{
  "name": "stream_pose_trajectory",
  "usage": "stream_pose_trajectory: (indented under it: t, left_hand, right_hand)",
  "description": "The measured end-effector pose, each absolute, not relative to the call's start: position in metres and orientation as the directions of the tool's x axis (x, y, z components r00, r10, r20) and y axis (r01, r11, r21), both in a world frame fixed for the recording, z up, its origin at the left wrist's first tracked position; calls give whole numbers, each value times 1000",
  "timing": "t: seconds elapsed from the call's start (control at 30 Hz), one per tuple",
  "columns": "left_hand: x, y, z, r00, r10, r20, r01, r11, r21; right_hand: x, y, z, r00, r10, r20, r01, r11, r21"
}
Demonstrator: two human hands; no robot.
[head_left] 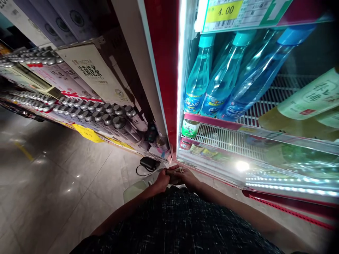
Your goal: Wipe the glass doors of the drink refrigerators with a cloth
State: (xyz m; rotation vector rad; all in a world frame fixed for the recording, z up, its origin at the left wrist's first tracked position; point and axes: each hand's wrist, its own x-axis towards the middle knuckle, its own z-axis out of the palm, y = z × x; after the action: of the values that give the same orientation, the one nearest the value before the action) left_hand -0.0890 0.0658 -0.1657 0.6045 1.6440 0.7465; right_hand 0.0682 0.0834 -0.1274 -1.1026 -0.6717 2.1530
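Low in front of my body, my left hand and my right hand are close together. A small crumpled, brownish piece that looks like cloth lies between them, and the fingers of both hands are closed on it. Its exact kind is too small and dark to make out. Just beyond my left hand, a black pouch with a wrist strap sits near the foot of the shelves. Under my left forearm, a pale rounded surface shows, partly hidden by the arm.
On the left, shelves hold rows of grey-capped bottles and boxes. At right, a lit glass-fronted fridge has blue drink bottles, green-labelled bottles and a price tag. A red post divides them; grey tiles cover the floor.
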Motion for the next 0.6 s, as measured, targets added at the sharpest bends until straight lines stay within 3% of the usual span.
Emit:
stream_pose_trajectory:
  t: [0.23, 0.43, 0.6]
  left_hand:
    - [-106, 97, -152, -246, 823, -512, 193, 560, 806]
    - [-158, 152, -134, -337, 908, -249, 369, 371, 852]
    - [-204, 190, -127, -302, 953, 24, 546, 152, 824]
  right_hand:
    - [65, 93, -115, -384, 757, -528, -305, -644, -702]
    - [55, 102, -103, -311, 781, -542, -252, -617, -745]
    - [42, 110, -98, -279, 785, -553, -237, -614, -753]
